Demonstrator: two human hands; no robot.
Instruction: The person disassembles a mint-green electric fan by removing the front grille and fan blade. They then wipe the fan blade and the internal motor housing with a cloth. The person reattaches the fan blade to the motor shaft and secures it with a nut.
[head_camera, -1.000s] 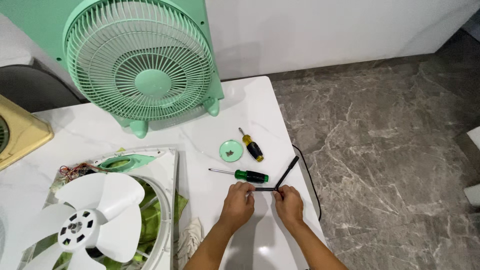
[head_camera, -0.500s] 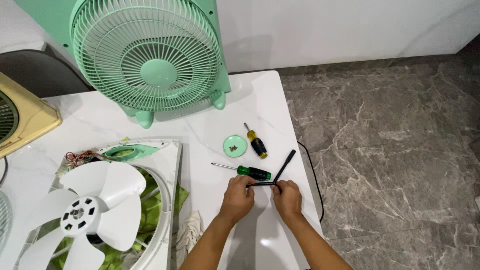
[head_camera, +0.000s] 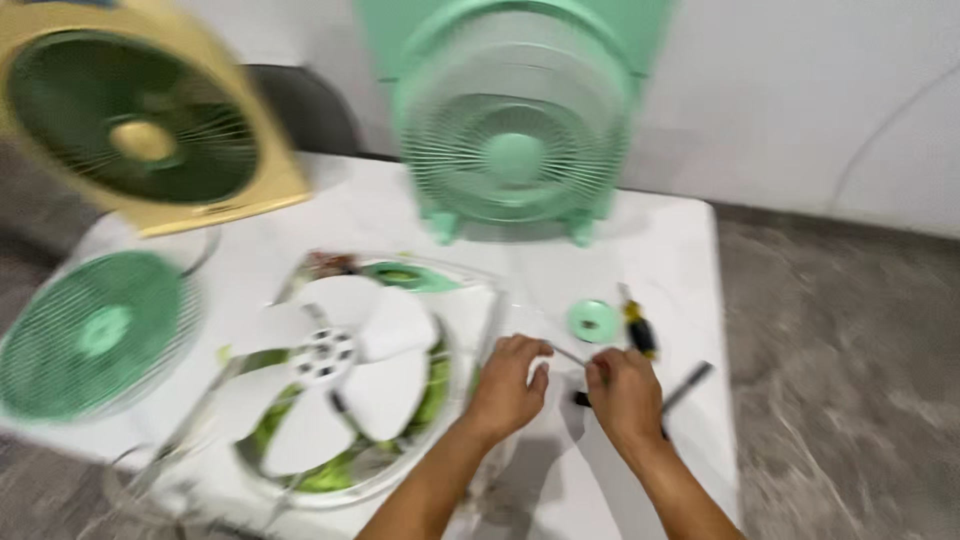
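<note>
My left hand (head_camera: 508, 385) and right hand (head_camera: 622, 395) pinch a thin grey rod (head_camera: 570, 355) between them — open fan (head_camera: 335, 375) just left, screwdriver (head_camera: 638, 330) just beyond.

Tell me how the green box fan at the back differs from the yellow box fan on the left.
The green box fan has a pale mint housing and a mint grille; the yellow box fan has a cream-yellow housing with a darker green grille. The green box fan stands upright on two small feet, square to the camera; the yellow box fan looks tilted and turned at an angle. Both stand assembled on the white table, each with a round front grille.
</note>
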